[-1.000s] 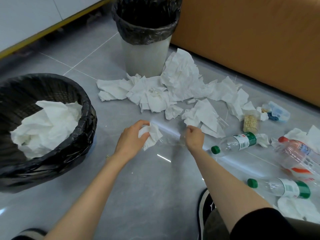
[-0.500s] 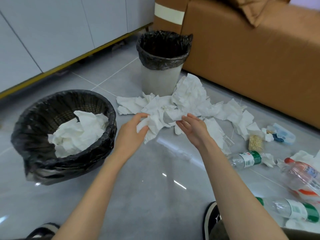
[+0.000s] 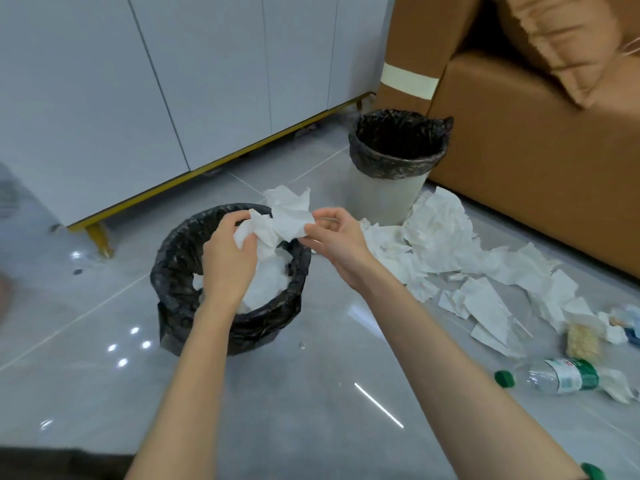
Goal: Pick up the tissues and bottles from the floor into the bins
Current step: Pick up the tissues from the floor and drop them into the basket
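Head view: we see the left hand [image 3: 228,258] gripping and the right hand [image 3: 337,244] pinching one crumpled tissue [image 3: 284,220], held over the low bin [image 3: 166,271]. We judge it light, soft and floppy, so bunching it anywhere will do. The floor tissues [image 3: 440,244] lie by the tall bin [image 3: 388,195], and the bottle [image 3: 561,375] is well apart.

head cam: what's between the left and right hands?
One crumpled tissue, shown in the head view. The left hand grips its lower end and the right hand pinches its edge, above the low bin.
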